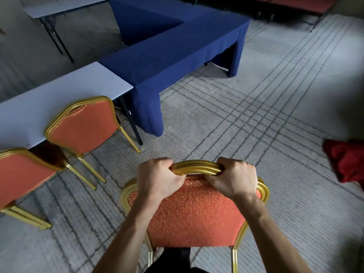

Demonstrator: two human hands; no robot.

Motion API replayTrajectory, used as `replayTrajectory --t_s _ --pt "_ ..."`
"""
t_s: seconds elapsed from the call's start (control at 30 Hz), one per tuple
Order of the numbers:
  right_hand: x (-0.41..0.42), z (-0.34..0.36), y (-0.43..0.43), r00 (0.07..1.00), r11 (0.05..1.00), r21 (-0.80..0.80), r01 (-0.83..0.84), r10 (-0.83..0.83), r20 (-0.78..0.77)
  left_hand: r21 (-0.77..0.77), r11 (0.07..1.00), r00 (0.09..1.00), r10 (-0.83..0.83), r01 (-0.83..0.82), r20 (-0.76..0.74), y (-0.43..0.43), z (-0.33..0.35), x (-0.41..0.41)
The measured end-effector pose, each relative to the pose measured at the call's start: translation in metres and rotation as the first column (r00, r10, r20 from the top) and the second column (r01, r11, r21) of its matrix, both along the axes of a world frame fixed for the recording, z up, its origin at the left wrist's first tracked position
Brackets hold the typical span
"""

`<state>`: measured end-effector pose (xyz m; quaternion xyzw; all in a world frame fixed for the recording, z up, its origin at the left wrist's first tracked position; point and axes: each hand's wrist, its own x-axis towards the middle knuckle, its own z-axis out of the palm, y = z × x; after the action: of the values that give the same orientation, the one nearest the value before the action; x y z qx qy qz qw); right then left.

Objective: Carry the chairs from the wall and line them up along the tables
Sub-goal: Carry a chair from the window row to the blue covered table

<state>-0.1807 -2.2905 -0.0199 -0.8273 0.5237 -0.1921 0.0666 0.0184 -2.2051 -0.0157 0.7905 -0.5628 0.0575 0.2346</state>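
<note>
I hold an orange banquet chair (197, 217) with a gold frame by the top rail of its backrest. My left hand (157, 179) grips the rail's left side and my right hand (234, 177) grips its right side. The chair sits low in the middle of the view, over the carpet. Two matching chairs stand at a bare grey table (65, 91) on the left: one (84, 125) tucked near the table's end, another (19, 174) at the left edge. A table under a blue cloth (177, 54) adjoins the grey one.
Patterned grey carpet (256, 115) stretches to the right of the tables. A crumpled red cloth (344, 160) lies on the floor at the right edge. Another bare grey table (59, 6) stands at the top left. More red seating (305, 4) shows at the top right.
</note>
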Motion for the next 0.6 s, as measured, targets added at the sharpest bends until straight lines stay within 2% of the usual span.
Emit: replayTrajectory --t_s 0.13,0.37,0.6 --pt "0.039 -0.009 -0.086 1.000 1.000 -0.020 -0.021 0.021 -0.009 -0.004 1.000 0.999 0.004 -0.004 -0.048 -0.083 -0.013 0.041" --pt "0.086 0.008 -0.215 0.999 1.000 0.000 0.025 -0.025 -0.026 -0.046 0.997 0.995 -0.070 0.067 -0.070 -0.218 0.002 0.093" --pt "0.121 0.010 -0.353 1.000 0.998 -0.062 0.001 0.000 0.011 -0.018 0.998 0.997 -0.068 0.068 -0.022 -0.354 0.013 0.127"
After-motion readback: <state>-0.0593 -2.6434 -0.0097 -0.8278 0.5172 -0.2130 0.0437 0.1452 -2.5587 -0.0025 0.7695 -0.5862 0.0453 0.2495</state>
